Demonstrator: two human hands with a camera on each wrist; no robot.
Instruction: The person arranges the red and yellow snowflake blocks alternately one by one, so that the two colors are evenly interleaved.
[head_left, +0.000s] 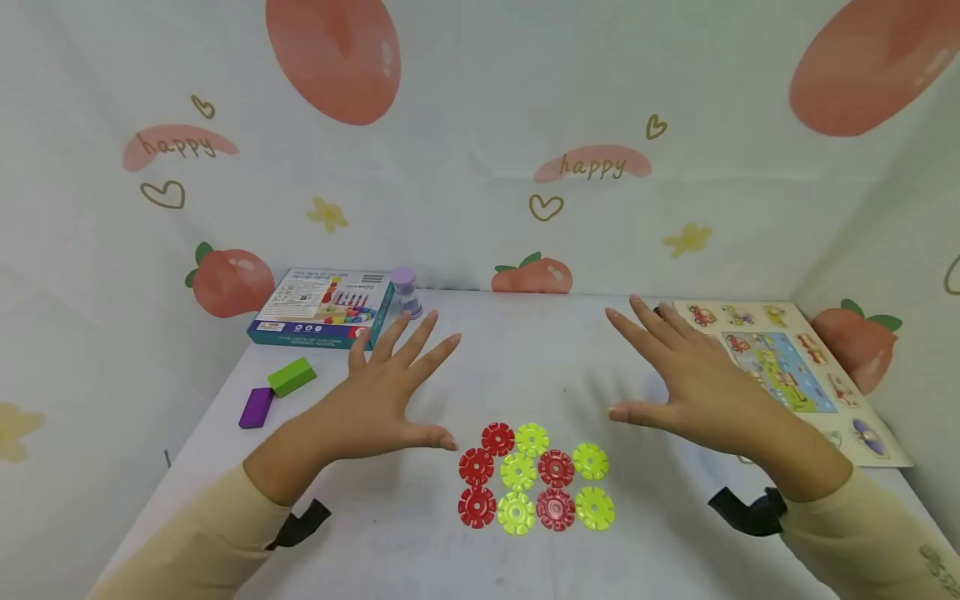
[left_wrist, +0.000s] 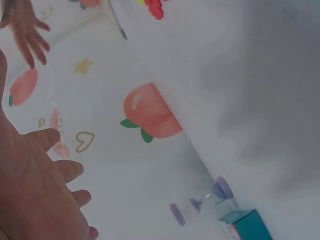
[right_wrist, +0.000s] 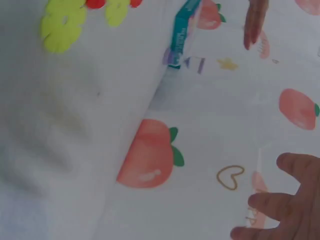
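Note:
Both hands hover over the white table with fingers spread and nothing held. My left hand (head_left: pixel 382 400) is left of a group of flat notched discs, its thumb pointing toward them. Across from it, my right hand (head_left: pixel 697 383) is raised at the right, palm side down. Between and below the hands lie several red discs (head_left: pixel 477 507) and several yellow-green discs (head_left: pixel 595 508), set close together in rows. In the right wrist view, a yellow-green disc (right_wrist: pixel 64 22) shows at the top left. The left wrist view has red discs (left_wrist: pixel 155 8) at its top edge.
At the back left lies a teal boxed set (head_left: pixel 322 307), with a purple-capped sand timer (head_left: pixel 406 292) beside it. A green block (head_left: pixel 292 377) and a purple block (head_left: pixel 257 407) sit at the left. A picture puzzle board (head_left: pixel 787 375) lies at the right, partly behind my right hand.

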